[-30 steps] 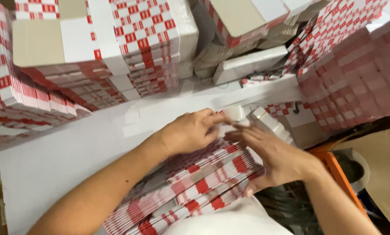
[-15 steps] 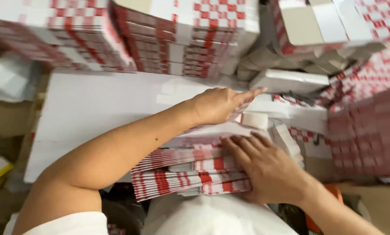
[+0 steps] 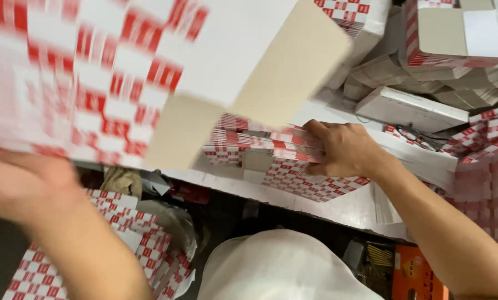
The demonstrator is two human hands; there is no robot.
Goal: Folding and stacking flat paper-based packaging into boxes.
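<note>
- While the left hand [image 3: 24, 186], blurred, lifts a red-and-white checked carton [image 3: 149, 72], its fingers' grip cannot be told.
- Right hand [image 3: 343, 150] fingers clamp a stack of flattened cartons [image 3: 265, 147] on the white desk [image 3: 360, 208].

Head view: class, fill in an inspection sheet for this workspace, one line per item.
Surface: white table, partly covered.
Job's things: large red-and-white checked carton, blurred, raised at left; stack of flat checked cartons on the table.
Clutter: folded boxes piled behind; scissors; orange box below.
Hands: left hand blurred, under the raised carton; right hand on the flat stack.
Cables: nothing seen.
Surroundings: more checked cartons stacked at right.
</note>
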